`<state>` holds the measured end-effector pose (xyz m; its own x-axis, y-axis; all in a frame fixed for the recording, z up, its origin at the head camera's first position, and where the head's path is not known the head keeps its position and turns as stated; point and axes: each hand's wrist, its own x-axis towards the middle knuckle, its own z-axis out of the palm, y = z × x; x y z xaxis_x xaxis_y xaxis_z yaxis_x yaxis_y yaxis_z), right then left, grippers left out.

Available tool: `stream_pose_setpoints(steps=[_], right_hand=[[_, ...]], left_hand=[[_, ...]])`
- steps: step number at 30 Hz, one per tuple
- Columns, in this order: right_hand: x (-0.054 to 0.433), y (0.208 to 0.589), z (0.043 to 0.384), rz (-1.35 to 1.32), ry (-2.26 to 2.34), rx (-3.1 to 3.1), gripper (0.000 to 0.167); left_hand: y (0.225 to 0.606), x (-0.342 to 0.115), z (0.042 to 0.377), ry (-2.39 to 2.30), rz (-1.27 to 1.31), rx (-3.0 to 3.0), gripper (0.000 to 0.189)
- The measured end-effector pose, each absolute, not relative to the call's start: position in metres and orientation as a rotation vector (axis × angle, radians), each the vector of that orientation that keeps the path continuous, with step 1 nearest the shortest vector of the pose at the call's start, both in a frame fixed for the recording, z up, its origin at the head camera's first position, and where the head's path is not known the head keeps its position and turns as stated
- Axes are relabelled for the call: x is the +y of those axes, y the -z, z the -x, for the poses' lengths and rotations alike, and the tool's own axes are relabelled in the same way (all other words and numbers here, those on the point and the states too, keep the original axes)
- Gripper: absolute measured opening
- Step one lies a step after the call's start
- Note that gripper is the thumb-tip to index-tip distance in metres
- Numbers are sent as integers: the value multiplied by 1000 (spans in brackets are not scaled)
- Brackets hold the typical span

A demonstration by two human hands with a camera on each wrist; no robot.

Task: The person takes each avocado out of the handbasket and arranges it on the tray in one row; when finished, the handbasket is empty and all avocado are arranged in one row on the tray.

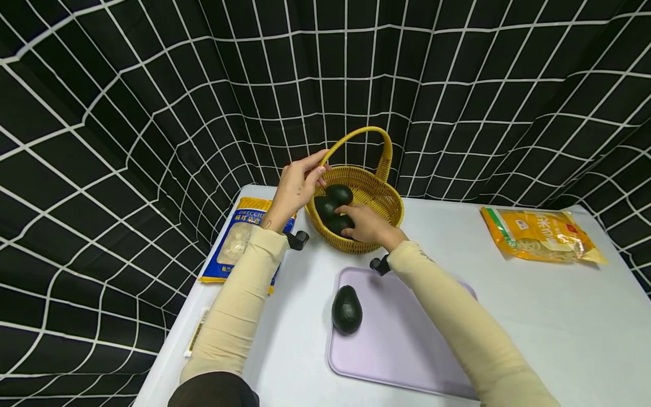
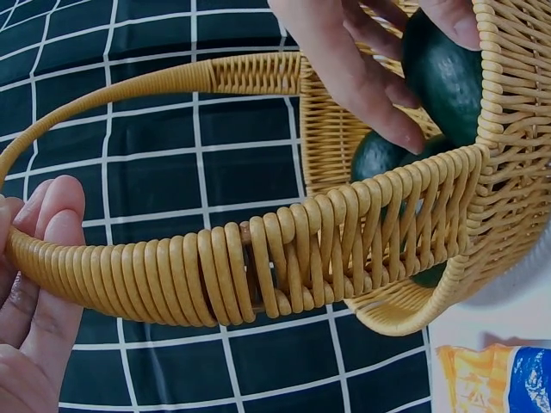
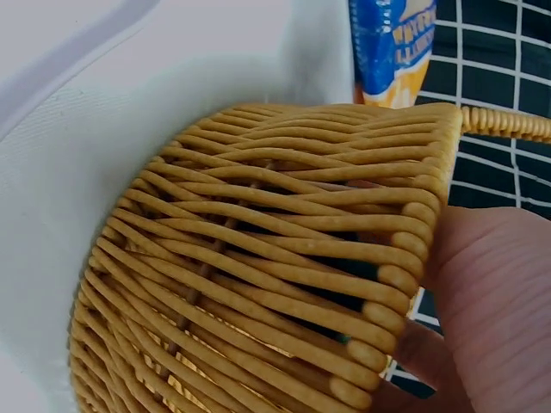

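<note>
A yellow woven basket [image 1: 391, 206] with a tall arched handle [image 1: 363, 130] stands at the back of the table. My left hand [image 1: 297, 183] grips the left side of that handle, its fingers curled round it in the left wrist view. Inside the basket, several dark green avocados lie bunched on the left. My right hand [image 1: 368, 223] reaches over the near rim, thumb and fingers around the nearest avocado [image 2: 443, 73]. From the right wrist, the basket wall hides most of that grasp. Another avocado [image 1: 347, 310] lies on the left side of a pale purple tray [image 1: 396, 350].
Left of the basket lies a blue and yellow pasta bag [image 1: 236, 240], partly under the left forearm. An orange food packet [image 1: 544, 234] is at the right back. A small flat packet [image 1: 197, 333] sits by the left table edge. A black gridded curtain [image 1: 325, 68] hangs behind.
</note>
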<state>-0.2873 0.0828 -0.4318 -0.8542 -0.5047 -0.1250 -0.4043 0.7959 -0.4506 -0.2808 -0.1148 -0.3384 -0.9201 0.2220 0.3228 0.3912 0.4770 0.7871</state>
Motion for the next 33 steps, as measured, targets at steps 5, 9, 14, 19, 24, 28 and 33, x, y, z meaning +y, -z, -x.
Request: stream_pose_setpoints(steps=[5, 9, 14, 19, 24, 28, 33], right_hand=[[84, 433, 287, 705, 621, 2744, 55], [85, 433, 286, 711, 628, 2750, 56], [85, 433, 285, 700, 625, 2757, 57], [83, 434, 286, 696, 620, 2759, 58], [82, 435, 289, 712, 608, 2746, 60], [81, 436, 291, 748, 595, 2725, 56], [82, 437, 293, 786, 570, 2705, 54]], left_hand=[[339, -114, 281, 1439, 535, -2531, 42], [339, -114, 281, 1438, 544, -2529, 42], [339, -114, 281, 1417, 543, -2542, 42], [340, -114, 281, 1423, 550, -2534, 42], [340, -115, 282, 1423, 556, -2527, 42], [339, -115, 281, 1422, 547, -2536, 42], [338, -115, 280, 1424, 543, -2543, 42]])
